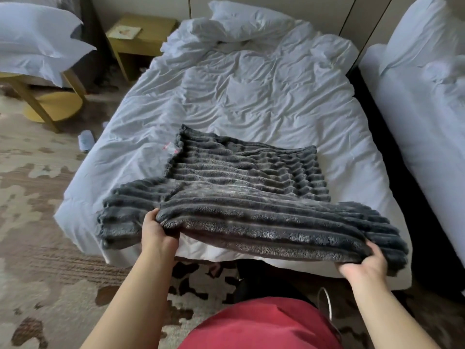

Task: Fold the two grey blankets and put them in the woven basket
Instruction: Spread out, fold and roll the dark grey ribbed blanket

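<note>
— Where's the work at? I see only one grey blanket (246, 187), lying across the foot of the bed (251, 96) on the white duvet.

— Same here. The second blanket and the woven basket aren't anywhere I can see from this side. This one looks part folded, with a doubled layer on top and a flap sticking out to the left.

— And the hands?

— The left hand (157, 231) is closed on the near edge of the upper layer, thumb on top and fingers tucked under. The right hand (364, 264) is pinching the near right corner the same way, and that edge is lifted just clear of the duvet.

— So the fold goes away from the person?

— That's my guess. I'd keep the edge taut between both hands, so the plush ribs don't sag in the middle, then carry it over level and land it square on the far edge.

— That left flap bothers me.

— Me too. I'd tuck it in first, or the bundle ends up lopsided for the basket.
</note>
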Available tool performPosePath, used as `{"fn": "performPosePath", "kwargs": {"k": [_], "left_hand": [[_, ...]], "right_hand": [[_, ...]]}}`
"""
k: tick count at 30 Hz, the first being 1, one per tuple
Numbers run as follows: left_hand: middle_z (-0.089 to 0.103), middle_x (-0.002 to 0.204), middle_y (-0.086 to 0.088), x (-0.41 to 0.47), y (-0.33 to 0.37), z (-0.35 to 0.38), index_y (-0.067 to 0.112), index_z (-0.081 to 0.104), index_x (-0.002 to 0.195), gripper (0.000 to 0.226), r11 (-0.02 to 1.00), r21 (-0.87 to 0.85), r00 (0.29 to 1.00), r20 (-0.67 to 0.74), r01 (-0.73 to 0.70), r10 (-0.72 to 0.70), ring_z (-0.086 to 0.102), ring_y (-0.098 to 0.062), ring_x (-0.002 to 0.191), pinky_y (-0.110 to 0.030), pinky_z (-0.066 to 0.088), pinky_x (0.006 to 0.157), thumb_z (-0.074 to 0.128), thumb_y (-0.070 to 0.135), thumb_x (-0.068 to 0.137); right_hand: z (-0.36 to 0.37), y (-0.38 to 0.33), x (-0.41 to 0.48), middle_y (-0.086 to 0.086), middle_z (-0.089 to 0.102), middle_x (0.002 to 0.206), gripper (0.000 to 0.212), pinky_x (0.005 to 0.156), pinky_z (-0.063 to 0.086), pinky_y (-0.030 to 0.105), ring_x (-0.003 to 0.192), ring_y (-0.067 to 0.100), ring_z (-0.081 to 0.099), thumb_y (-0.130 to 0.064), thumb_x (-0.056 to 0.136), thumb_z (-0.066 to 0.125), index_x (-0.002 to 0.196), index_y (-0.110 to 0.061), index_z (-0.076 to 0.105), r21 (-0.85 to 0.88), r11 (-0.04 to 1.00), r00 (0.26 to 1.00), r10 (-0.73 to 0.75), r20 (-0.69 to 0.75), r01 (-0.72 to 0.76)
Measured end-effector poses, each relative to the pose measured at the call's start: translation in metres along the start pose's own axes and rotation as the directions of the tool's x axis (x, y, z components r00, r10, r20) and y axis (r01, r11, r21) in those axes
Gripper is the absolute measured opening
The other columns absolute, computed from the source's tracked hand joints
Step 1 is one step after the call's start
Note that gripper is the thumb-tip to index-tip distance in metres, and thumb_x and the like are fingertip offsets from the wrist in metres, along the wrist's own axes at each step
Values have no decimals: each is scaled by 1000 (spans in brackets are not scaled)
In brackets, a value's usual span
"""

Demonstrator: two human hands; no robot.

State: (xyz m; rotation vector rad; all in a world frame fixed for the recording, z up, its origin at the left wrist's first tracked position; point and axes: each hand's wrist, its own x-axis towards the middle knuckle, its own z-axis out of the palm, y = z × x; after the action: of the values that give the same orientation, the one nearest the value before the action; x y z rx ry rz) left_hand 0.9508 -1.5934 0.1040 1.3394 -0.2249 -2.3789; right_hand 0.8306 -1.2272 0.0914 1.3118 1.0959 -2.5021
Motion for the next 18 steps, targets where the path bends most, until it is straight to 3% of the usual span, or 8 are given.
{"fn": "performPosePath", "kwargs": {"k": [5,9,11,12,13,15,17,18], "left_hand": [[66,119,-7,26,6,59,10,62,124,42,990,119,995,-58,-78,86,65,-27,107,-45,52,94,61,20,83],[66,101,1,59,12,117,18,62,101,14,970,103,972,100,-222,211,66,-12,83,-23,52,64,55,24,91],[65,106,0,85,11,143,19,53,119,25,948,150,947,201,-281,249,65,-13,93,-26,50,78,45,25,96],[63,111,-1,101,8,153,20,47,130,33,918,250,940,233,-307,250,63,-16,100,-30,47,87,42,24,98],[62,115,-1,118,1,160,23,43,138,40,846,421,939,244,-328,243,60,-18,108,-33,44,94,42,23,98],[61,126,-4,150,-17,166,24,44,141,46,519,804,955,202,-289,219,56,-23,118,-34,43,94,49,22,96],[60,129,-13,174,-36,163,18,45,143,49,195,961,976,170,-195,137,61,-29,108,-26,49,73,55,21,94],[59,130,-15,183,-44,160,17,44,143,51,62,985,984,155,-161,91,62,-31,105,-26,51,72,57,20,94]], "right_hand": [[57,-20,14,9,64,121,35,99,44,52,111,35,58,-28,86,58,122,-26,60,13,1000,1000,19,10,-19],[115,-38,43,4,63,120,40,92,49,37,107,24,61,-30,86,60,125,-21,57,114,993,997,-31,73,23],[143,-46,70,4,58,126,45,90,46,32,111,18,58,-29,91,52,133,-15,47,81,996,985,-61,163,48],[156,-47,87,5,56,129,45,95,43,32,119,20,55,-28,95,46,137,-15,43,-44,997,977,-60,204,70],[166,-44,107,7,53,135,44,101,38,34,128,23,48,-27,98,40,140,-16,40,-219,971,973,-40,229,92],[183,-27,145,5,41,148,45,111,25,37,139,24,34,-27,101,35,145,-20,36,-576,811,979,22,201,100],[191,-5,178,1,36,152,47,110,23,36,141,21,30,-26,99,44,145,-22,36,-796,602,985,101,141,52],[194,3,192,1,37,151,48,108,25,35,140,21,32,-23,97,49,144,-22,39,-853,521,986,125,114,32]]}}
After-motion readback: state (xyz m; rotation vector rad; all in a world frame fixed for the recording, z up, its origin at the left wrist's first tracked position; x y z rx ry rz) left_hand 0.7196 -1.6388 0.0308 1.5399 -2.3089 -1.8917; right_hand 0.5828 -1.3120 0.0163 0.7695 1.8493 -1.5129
